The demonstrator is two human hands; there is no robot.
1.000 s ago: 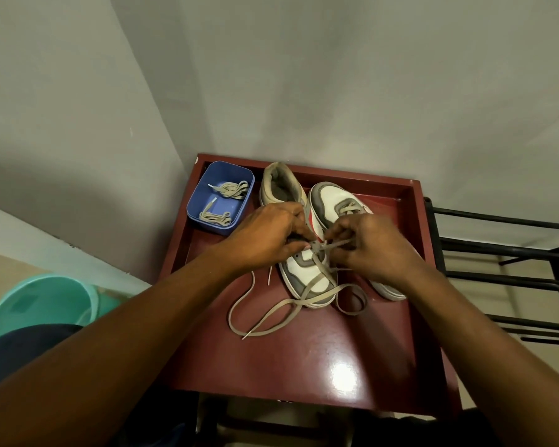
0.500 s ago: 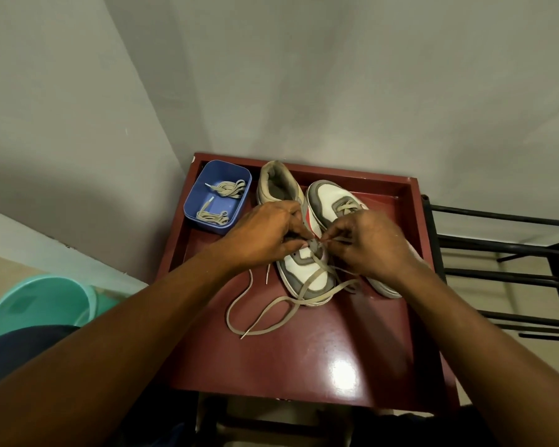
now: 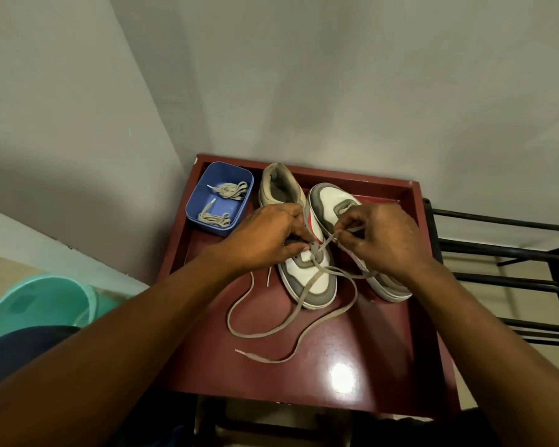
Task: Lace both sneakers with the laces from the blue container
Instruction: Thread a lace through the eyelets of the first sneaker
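Lace (image 3: 305,298): flat, soft, light and floppy, stiff only at the tip (image 3: 239,351). Best pinched just behind the tip or close to an eyelet.

First sneaker (image 3: 321,285) sits mid-desk (image 3: 352,350). It's light and would likely slide on the glossy top unless pinned.

Left hand (image 3: 265,240): grip curled over first sneaker's eyelet row, holding it down. Can't tell if it pinches lace too.

Right hand (image 3: 384,240): thumb and forefinger closed on a lace strand just right of first sneaker's eyelets.

- **Lace tails:** sprawled loose in front of first sneaker's toe, a snag risk.
- **Second sneaker** (image 3: 329,201): just beside first sneaker's right side, crowding the right hand.
- **Blue container** (image 3: 212,228): left of first sneaker's heel, with spare laces (image 3: 231,190) inside.
- **Black rack** (image 3: 513,253): well right of first sneaker.
- **Teal bucket** (image 3: 36,304): well left of first sneaker; neither it nor the rack obstructs.
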